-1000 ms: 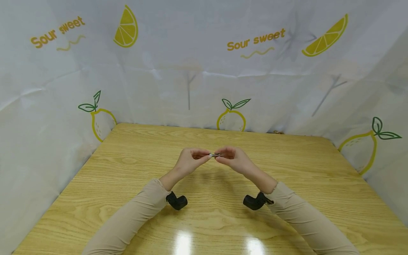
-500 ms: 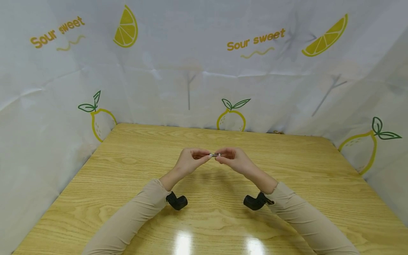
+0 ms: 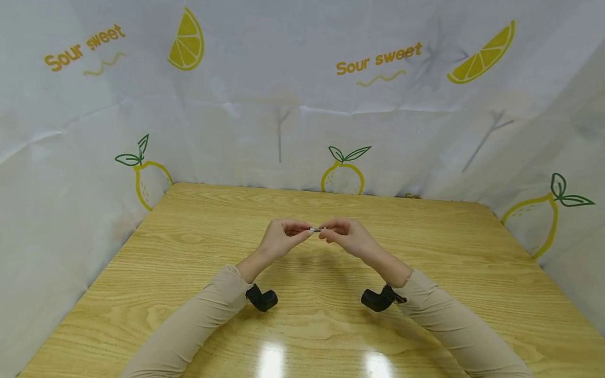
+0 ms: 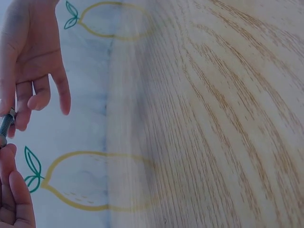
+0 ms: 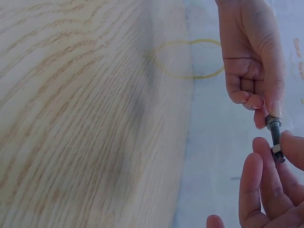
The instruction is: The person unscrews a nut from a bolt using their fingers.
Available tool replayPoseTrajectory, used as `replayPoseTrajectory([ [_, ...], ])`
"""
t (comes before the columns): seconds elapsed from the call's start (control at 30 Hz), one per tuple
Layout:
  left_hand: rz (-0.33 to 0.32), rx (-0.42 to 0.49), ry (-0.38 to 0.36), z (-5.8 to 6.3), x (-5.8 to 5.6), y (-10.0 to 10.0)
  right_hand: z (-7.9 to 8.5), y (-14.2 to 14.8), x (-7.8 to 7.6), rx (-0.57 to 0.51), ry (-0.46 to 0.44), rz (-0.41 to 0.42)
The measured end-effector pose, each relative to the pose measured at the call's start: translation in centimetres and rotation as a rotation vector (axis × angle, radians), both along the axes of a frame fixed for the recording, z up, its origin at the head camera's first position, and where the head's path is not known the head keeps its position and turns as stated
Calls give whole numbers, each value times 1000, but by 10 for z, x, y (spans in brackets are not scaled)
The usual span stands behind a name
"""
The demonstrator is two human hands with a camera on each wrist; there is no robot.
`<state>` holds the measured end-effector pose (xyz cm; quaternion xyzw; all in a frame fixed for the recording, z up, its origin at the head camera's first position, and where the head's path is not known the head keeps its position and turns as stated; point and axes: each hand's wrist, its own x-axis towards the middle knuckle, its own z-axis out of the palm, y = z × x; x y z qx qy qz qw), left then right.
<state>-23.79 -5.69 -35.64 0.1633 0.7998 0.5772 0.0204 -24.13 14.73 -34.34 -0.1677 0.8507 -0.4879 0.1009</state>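
My left hand [image 3: 278, 240] pinches the head of a steel bolt [image 5: 275, 133] between thumb and fingers, holding it level above the table. A hex nut [image 5: 277, 149] sits on the thread near the bolt's far end. My right hand [image 3: 352, 239] holds its thumb and fingertips at that nut, thumb on one side and fingers on the other. In the left wrist view, the right hand [image 4: 40, 57] is above the bolt [image 4: 5, 126] and the left hand [image 4: 14, 194] below. Some of the bolt's head is hidden by the left fingertips.
A wood-grain table [image 3: 312, 325] spreads beneath both hands. A white curtain [image 3: 236, 131] printed with lemons stands behind and at both sides. Black wrist mounts [image 3: 262, 298] hang below the sleeves.
The right thumb and fingertips have shifted slightly around the nut, the thumb now more bent, covering more of the bolt's end. My left hand keeps its place.
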Motion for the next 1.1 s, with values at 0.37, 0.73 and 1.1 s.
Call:
replayPoseTrajectory([
  [0.37, -1, 2, 6, 20, 17, 1, -1, 1, 0, -19, -6, 7],
  [0.73, -2, 13, 3, 20, 17, 0, -2, 2, -1, -54, 12, -9],
  [1.1, 2, 29, -1, -7, -6, 2, -3, 3, -2, -23, 5, 4],
])
